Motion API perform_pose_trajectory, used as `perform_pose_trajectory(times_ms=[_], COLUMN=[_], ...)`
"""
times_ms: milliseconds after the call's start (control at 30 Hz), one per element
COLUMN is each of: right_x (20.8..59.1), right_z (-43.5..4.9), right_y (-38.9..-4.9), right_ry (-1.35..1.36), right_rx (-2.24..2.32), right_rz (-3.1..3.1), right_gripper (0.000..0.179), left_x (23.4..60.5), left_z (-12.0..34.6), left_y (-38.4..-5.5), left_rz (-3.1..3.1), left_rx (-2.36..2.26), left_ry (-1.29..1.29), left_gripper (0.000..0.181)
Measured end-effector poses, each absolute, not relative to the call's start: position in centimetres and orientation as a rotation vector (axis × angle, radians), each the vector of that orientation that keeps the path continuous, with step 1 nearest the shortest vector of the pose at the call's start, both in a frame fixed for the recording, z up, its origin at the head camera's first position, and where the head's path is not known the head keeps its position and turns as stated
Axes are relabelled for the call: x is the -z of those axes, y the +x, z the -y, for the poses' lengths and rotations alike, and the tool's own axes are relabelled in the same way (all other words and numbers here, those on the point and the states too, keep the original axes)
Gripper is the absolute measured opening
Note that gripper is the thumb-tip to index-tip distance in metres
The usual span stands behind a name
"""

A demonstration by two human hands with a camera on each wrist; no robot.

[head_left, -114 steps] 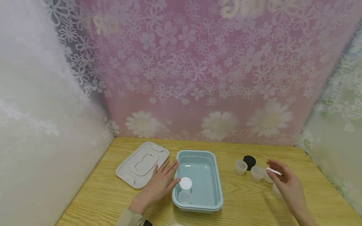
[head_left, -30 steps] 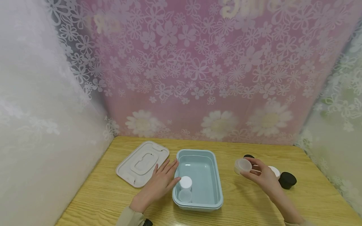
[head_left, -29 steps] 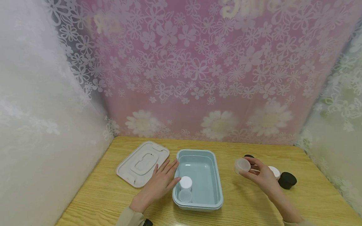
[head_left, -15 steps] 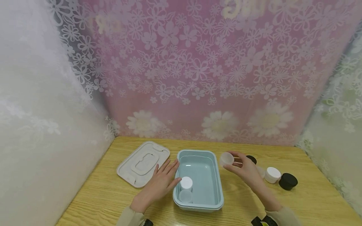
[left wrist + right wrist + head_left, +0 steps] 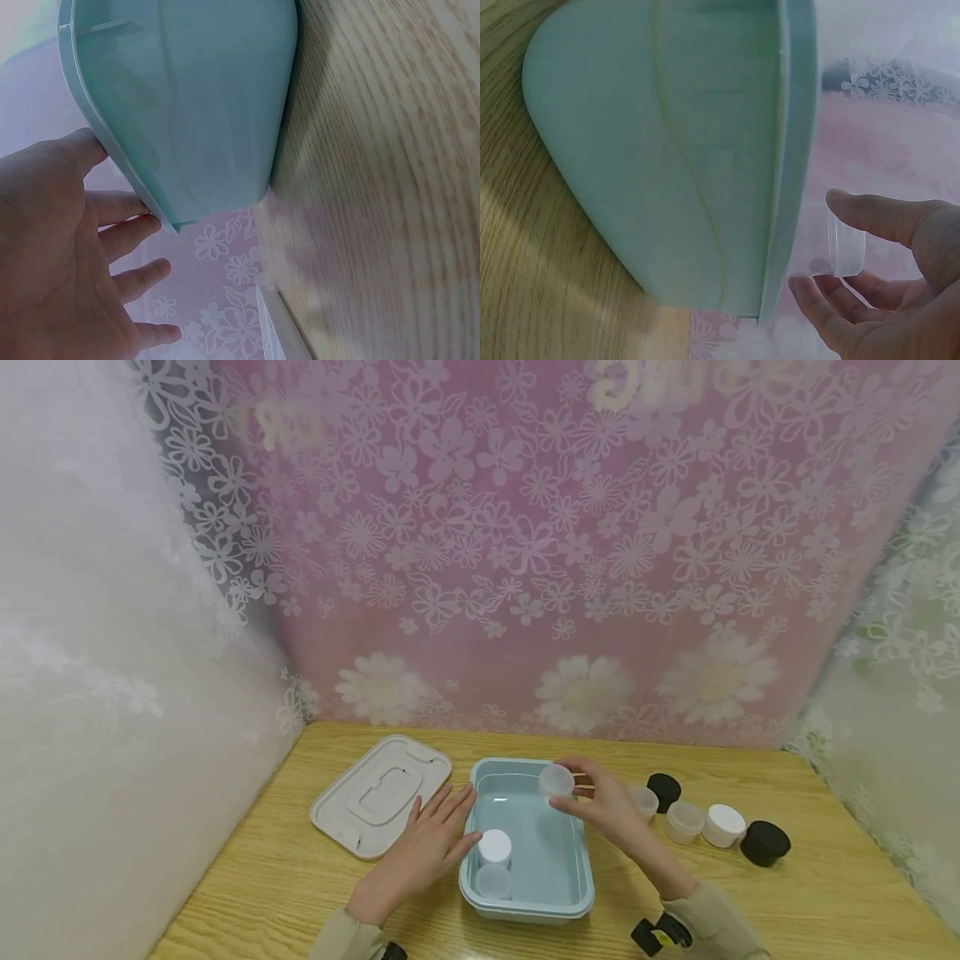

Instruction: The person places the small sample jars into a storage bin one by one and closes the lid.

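Note:
My right hand pinches a small clear lidded jar between thumb and fingers, over the far right rim of the light blue plastic tub. In the right wrist view the jar sits above the level of the tub's rim. My left hand lies with fingers spread along the tub's left rim, its fingertips touching that edge in the left wrist view. Inside the tub, a white-capped jar and a translucent jar stand in the near left corner.
To the right of the tub stand two translucent jars, one nearer and one partly behind my right hand, a white-capped jar and two black jars. A pale flat lid lies left on the wooden table.
My right hand has picked up a clear jar from the group at right and carried it left over the tub. The left hand has stayed on the rim.

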State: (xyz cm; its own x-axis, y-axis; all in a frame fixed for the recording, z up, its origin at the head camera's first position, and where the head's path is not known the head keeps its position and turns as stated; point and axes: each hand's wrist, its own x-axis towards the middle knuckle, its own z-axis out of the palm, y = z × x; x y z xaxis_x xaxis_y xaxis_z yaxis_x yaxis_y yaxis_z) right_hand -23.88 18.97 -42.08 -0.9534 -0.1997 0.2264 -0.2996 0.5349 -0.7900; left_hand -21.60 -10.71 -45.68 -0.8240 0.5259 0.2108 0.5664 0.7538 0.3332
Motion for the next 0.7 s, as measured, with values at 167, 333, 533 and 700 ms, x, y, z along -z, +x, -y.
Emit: perform_pose_trajectory(times_ms=[167, 333, 533, 700], right_x=[42.3, 42.7, 43.4, 43.6], right_z=[-17.9, -16.9, -16.0, -15.3], right_y=[-24.4, -25.0, -25.3, -25.6], right_ry=[0.464, 0.547, 0.664, 0.762], right_rx=[-1.355, -1.330, -1.324, -1.292], right_rz=[2.702, 2.707, 2.751, 2.788], right_gripper=[0.055, 0.054, 0.051, 0.049], left_x=[45.7, 45.5, 45.5, 45.6], left_z=[10.7, 10.7, 10.7, 10.7], left_y=[-21.7, -21.6, -21.6, -21.5], left_rz=[2.832, 2.831, 2.831, 2.819], left_rx=[0.579, 0.582, 0.575, 0.568], left_ry=[-0.891, -0.890, -0.892, -0.896], left_gripper=[0.063, 0.062, 0.063, 0.063])
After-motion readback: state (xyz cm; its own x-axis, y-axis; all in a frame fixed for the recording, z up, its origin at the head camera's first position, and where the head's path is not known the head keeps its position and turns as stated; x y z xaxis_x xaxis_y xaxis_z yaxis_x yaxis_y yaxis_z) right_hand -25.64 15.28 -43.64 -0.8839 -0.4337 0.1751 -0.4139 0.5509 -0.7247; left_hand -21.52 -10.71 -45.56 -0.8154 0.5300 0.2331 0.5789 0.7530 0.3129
